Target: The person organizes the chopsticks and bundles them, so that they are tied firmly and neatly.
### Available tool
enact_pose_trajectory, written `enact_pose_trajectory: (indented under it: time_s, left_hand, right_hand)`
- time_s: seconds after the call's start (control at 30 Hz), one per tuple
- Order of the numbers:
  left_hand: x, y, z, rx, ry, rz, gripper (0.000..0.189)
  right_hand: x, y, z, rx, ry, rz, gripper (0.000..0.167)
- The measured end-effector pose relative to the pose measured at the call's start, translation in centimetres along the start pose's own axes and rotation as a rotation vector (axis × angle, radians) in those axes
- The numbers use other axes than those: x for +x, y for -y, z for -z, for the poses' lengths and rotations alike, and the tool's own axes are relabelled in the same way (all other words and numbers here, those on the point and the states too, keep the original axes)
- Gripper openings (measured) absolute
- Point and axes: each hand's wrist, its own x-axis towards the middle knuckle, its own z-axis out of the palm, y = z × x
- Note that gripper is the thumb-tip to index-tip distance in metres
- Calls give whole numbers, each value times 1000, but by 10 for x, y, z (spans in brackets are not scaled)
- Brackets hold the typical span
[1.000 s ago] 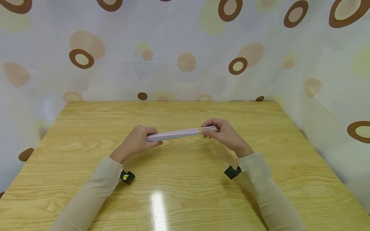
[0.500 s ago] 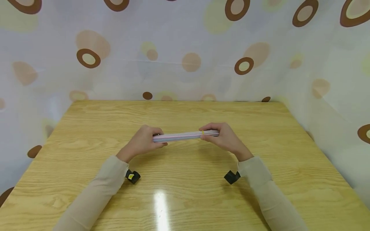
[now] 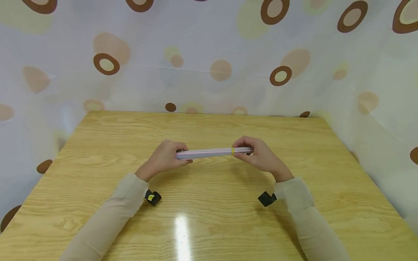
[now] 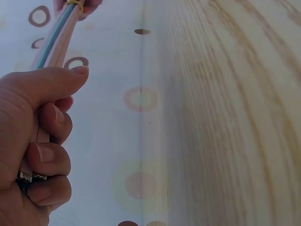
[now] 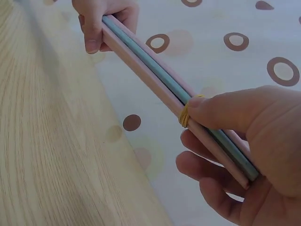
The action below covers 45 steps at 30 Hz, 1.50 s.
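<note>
A bundle of pink and blue-green chopsticks [image 3: 209, 153] is held almost level above the table, between both hands. My left hand [image 3: 164, 157] grips the thicker end, its fingers curled round the sticks in the left wrist view [image 4: 40, 136]. A yellow rubber band [image 5: 184, 115] circles the bundle toward the thinner end. My right hand [image 3: 259, 154] holds that end, thumb on top at the band and fingers beneath. In the right wrist view the thumb tip touches the band. The right palm partly hides the thin ends.
The wood-grain table [image 3: 209, 203] lies below both hands, with a light reflection near its front. A pale curtain [image 3: 196, 40] with brown and beige circles hangs behind and beside it. Black wrist cameras [image 3: 153, 198] sit at both cuffs.
The right hand has moved further over the thin ends, which stuck out more openly before. The bundle is a little more level. The whole view has shifted slightly.
</note>
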Motion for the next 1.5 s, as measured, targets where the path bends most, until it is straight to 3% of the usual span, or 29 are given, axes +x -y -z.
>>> enact_pose_trajectory:
  time_s: [0.17,0.4,0.6,0.77,0.93,1.5]
  left_hand:
    - [4,-6,-2,-3,5,-3,18]
    - [9,-9,-7,7,24,-43,17]
    - [9,-10,-8,4,35,-37,17]
    - [7,-10,-8,13,9,-22,18]
    - [6,-10,-5,-5,-12,-1,18]
    - [9,-9,-10,-51,43,25,16]
  right_hand:
    - [-4,5,2,-81,-47,33,21]
    - [-5,7,-4,-136,9,51,26]
    - [-4,10,-9,-249,4,107,31]
    - [-4,10,-5,-252,2,117,34]
    - [-4,9,0,-264,-51,146,19]
    - [-6,9,-7,-275,-32,150,18]
